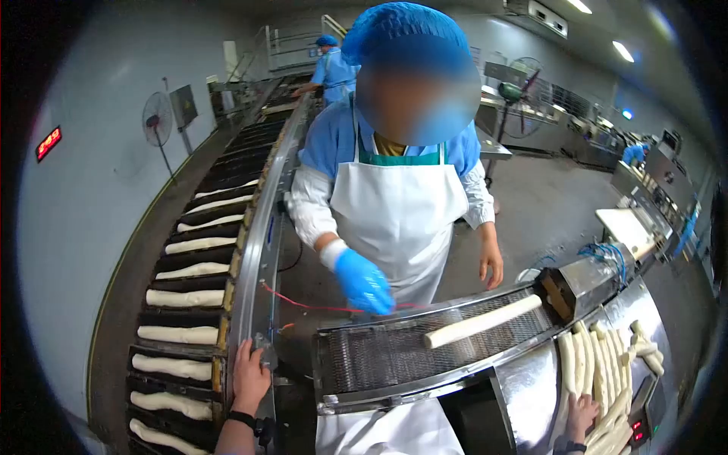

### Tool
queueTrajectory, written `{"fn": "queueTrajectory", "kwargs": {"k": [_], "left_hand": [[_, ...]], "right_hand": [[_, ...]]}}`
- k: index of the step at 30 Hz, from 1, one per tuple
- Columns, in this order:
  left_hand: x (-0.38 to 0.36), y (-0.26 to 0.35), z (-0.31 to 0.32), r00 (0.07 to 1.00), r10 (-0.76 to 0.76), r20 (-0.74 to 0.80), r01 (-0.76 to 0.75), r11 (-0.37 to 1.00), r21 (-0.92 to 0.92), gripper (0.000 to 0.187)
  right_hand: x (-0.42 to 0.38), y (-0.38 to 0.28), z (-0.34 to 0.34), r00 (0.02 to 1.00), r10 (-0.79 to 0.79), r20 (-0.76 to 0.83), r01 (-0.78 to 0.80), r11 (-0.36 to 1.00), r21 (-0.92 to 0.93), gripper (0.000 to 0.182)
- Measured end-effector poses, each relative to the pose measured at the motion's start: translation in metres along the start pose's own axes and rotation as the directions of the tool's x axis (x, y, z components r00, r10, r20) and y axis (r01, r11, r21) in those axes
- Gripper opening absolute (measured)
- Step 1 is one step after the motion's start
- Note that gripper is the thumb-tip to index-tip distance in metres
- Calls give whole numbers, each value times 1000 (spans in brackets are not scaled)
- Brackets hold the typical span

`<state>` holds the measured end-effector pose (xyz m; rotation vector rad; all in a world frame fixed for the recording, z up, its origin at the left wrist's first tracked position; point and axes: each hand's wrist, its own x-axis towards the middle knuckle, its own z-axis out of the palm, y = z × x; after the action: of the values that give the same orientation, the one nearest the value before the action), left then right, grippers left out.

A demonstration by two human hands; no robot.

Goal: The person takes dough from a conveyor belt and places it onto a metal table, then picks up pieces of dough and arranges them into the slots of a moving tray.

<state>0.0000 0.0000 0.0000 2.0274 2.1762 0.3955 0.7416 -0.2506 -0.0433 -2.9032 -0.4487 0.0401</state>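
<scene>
My left hand (250,375) rests flat on the steel side rail (262,250) of the long tray conveyor, holding nothing; a black watch sits on its wrist. At the bottom right, my right hand (582,415) lies against a pile of pale dough strips (599,364) on a steel table, and its grip is hidden. One long dough strip (482,321) lies on the wire-mesh belt (379,356) in front of me. Across the belt stands a co-worker in a white apron and blue hairnet, whose blue-gloved hand (364,280) reaches down to the belt's far edge.
Dark trays with single dough strips (186,299) run along the left conveyor toward another worker in blue (331,70). A wall fan (158,119) hangs at left and a standing fan (517,95) is behind. More steel machines line the right side. A red cable (303,305) crosses the gap.
</scene>
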Motion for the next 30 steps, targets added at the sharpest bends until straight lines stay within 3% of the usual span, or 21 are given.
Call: {"fn": "queueTrajectory", "kwargs": {"k": [5,6,7,9,10,12,17,20,21,23,30], "left_hand": [[-11,5,30,998,4,-66,-4,1000,-5,39],[-21,16,34,998,20,-59,-22,999,-29,40],[-30,24,40,998,34,-46,-36,998,-49,40],[-27,18,33,999,12,-43,-13,1000,-19,41],[-22,14,31,999,2,-35,-2,1000,-7,41],[-19,13,30,999,14,-49,-13,1000,7,41],[-18,10,34,998,11,-68,-5,996,89,40],[-16,25,26,996,-92,-9,92,991,102,40],[-18,12,29,996,85,-28,-77,976,202,49],[-21,14,26,991,127,-31,-117,970,214,49],[-13,25,16,994,110,-11,-105,965,241,49]], "right_hand": [[36,27,5,975,-41,-217,47,999,25,40],[48,37,-7,955,-166,-246,165,986,-25,40],[60,47,-21,904,-350,-245,305,930,-202,54],[59,44,7,892,-364,-268,410,901,140,71],[46,30,3,902,-338,-266,388,908,160,71],[22,-17,-28,966,-243,84,245,969,-20,79],[59,-42,-28,951,-174,257,185,982,-22,109],[92,-43,-9,951,-174,254,173,985,25,124],[109,-42,1,956,-175,236,172,985,32,128],[113,-64,-8,970,-133,205,129,991,34,133],[105,-103,-12,975,-103,195,98,995,35,120]]}}
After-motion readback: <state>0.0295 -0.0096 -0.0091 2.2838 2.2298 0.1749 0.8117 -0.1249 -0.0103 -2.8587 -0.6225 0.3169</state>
